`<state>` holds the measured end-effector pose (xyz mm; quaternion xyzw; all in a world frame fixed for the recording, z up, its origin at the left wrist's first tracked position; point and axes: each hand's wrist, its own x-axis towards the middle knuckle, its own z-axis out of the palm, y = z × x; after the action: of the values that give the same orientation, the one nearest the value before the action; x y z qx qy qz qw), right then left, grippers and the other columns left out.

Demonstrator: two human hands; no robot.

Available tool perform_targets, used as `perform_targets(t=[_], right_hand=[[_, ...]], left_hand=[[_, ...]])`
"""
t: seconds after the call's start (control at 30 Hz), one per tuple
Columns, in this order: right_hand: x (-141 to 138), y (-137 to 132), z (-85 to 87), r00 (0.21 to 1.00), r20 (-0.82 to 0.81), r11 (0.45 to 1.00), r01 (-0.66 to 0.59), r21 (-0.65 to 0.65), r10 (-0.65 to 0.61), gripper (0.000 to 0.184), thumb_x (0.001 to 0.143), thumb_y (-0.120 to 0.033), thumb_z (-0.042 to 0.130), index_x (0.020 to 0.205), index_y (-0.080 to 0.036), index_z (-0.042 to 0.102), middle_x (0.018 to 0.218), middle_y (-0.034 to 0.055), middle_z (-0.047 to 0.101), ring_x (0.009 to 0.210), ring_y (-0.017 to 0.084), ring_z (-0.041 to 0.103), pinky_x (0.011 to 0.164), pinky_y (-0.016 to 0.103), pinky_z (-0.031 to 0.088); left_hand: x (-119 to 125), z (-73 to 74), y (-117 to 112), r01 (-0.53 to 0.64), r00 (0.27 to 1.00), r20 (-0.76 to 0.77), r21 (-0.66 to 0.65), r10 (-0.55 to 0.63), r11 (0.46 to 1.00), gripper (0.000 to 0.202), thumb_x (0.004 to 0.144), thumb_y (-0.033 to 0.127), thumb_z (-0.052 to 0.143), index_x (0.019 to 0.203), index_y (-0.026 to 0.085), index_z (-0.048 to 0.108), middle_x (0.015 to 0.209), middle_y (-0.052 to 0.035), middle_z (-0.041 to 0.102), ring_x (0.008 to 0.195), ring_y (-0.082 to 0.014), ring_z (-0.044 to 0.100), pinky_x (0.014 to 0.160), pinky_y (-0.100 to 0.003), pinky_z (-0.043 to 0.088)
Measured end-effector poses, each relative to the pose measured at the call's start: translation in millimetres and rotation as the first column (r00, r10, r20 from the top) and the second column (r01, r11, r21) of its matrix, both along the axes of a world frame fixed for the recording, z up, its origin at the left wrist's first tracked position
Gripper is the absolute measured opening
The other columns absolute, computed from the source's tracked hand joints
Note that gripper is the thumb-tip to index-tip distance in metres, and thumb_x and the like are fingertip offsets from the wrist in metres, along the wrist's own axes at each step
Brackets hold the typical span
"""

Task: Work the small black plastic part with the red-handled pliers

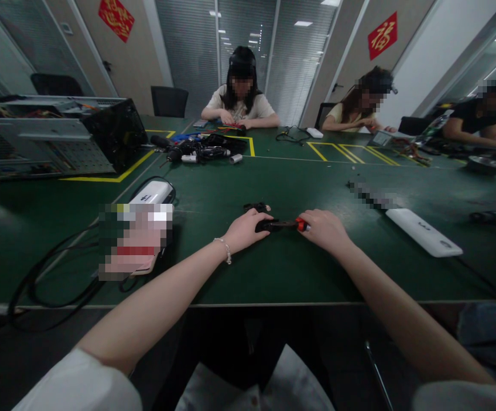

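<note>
Head view across the green bench. We take the slender black tool with a red band as our landmark; it lies level, just above the bench surface, a little in from the near edge and roughly on the wearer's midline. The left hand, a bead bracelet at its wrist, is curled round the tool's black end. The right hand is closed over the red-banded end, so the tool spans the gap between the two hands. Just beyond the tool, touching the left fingertips, sits a small black part whose form we cannot make out. We judge the step in hand to be a two-handed adjustment or assembly of the tool itself, beside that part. Any further move would call for a firm hold at one end while the other end is turned or pulled, with the small part kept within reach. Right of the tool lies a long white device. Left of it are a white box and a looping black cable. Far beyond it on the left stands an open computer case, with a heap of cables and tools alongside. Other people work at the far side.
</note>
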<state>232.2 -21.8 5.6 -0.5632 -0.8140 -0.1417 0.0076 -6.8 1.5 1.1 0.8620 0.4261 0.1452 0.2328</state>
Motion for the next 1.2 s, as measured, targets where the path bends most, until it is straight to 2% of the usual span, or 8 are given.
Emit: perform_targets(t=[0.23,0.6,0.97,1.2], right_hand=[[3.2,0.3,-1.2,0.999,0.036,0.997,-0.031,0.072,0.029,0.019,0.076,-0.022,0.052,0.089,-0.015,0.064,0.086,0.0083,0.066,0.078,0.02,0.056,0.068,0.031,0.037],[0.9,1.9,-3.6,1.0,-0.009,1.0,0.021,-0.012,-0.021,0.021,0.08,-0.03,0.05,0.088,-0.017,0.064,0.085,0.0072,0.067,0.075,0.02,0.057,0.064,0.03,0.036],[5.5,0.9,-3.5,0.998,0.024,0.995,-0.054,0.08,0.052,0.02,0.075,-0.021,0.052,0.091,-0.015,0.064,0.088,0.0089,0.066,0.079,0.021,0.055,0.068,0.032,0.036],[0.8,0.6,-1.8,1.0,0.015,1.0,-0.005,0.02,0.005,0.019,0.078,-0.025,0.051,0.089,-0.016,0.065,0.086,0.0081,0.067,0.078,0.021,0.056,0.067,0.031,0.036]], left_hand=[[-0.2,-2.6,0.8,0.003,1.0,0.014,0.027,-0.004,1.0,0.04,0.083,0.03,0.059,0.123,0.025,0.054,0.113,-0.0056,0.054,0.098,-0.0214,0.058,0.084,-0.034,0.048],[-0.7,-1.0,1.0,0.004,1.0,0.016,0.005,-0.004,1.0,0.041,0.083,0.031,0.059,0.123,0.025,0.054,0.115,-0.006,0.053,0.102,-0.022,0.057,0.086,-0.035,0.048],[-0.9,-1.9,1.5,0.013,1.0,0.014,-0.002,-0.013,1.0,0.04,0.084,0.032,0.057,0.123,0.027,0.053,0.115,-0.0046,0.053,0.101,-0.0207,0.057,0.084,-0.033,0.048],[-0.7,-2.9,1.8,0.014,1.0,0.022,0.025,-0.014,1.0,0.04,0.083,0.032,0.058,0.123,0.026,0.053,0.114,-0.0054,0.053,0.099,-0.0215,0.058,0.084,-0.034,0.048]])
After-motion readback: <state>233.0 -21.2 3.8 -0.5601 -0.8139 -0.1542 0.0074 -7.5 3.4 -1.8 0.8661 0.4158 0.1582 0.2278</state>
